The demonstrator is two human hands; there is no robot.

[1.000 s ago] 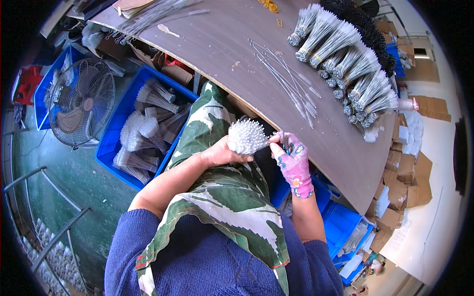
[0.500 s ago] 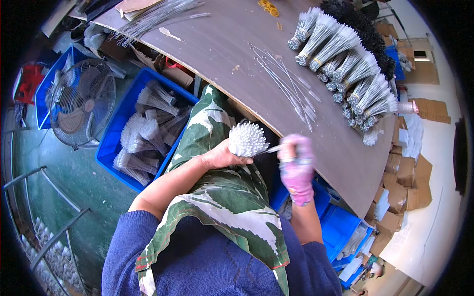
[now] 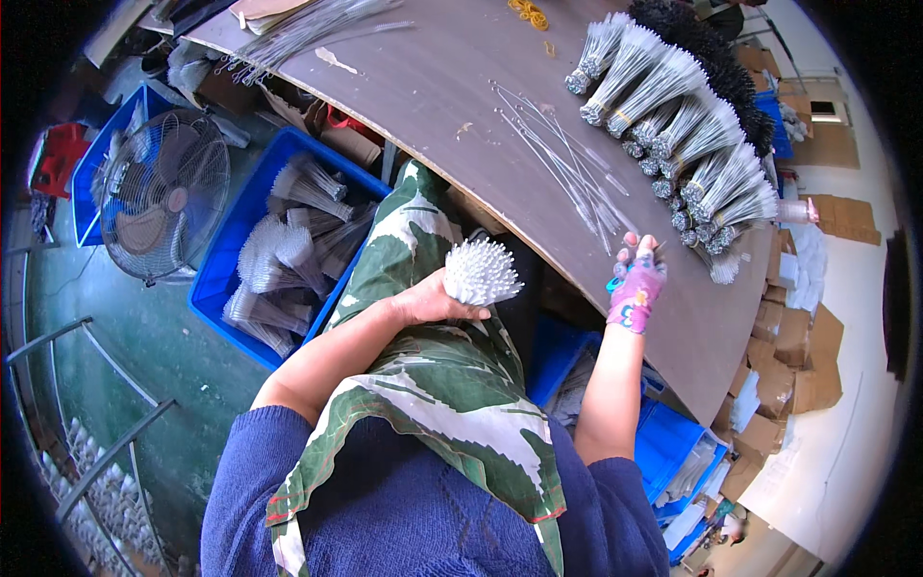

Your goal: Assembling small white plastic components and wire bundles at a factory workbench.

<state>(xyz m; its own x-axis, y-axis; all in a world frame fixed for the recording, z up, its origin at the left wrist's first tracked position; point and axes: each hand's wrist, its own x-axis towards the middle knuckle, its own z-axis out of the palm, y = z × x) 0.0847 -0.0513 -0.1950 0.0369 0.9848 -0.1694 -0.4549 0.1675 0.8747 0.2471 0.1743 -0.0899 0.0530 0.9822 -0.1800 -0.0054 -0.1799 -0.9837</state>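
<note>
My left hand (image 3: 429, 300) is closed around a bundle of thin wire brushes (image 3: 483, 273), held over my lap with its white bristly tips facing up. The lower part of that bundle is hidden by the hand and the apron. At the table's edge is my right hand (image 3: 636, 285), in a pink flowered glove that leaves the fingertips bare. Its fingers are partly bent and apart, with nothing visible in them. Just beyond its fingertips lie several loose wire brushes (image 3: 567, 173), spread on the brown table (image 3: 433, 106).
Tied brush bundles (image 3: 663, 106) stand in rows at the table's far right, beside black bristly ones (image 3: 735, 72). More long wires (image 3: 317, 34) and yellow rubber bands (image 3: 528, 13) lie at the back. Left of my legs are a blue bin (image 3: 216, 322) of bundles and a fan (image 3: 165, 197).
My right hand has moved from beside the bundle, where it held a thin brush, rightward and up to the table edge, and its fingers have opened. The left hand stays in place.
</note>
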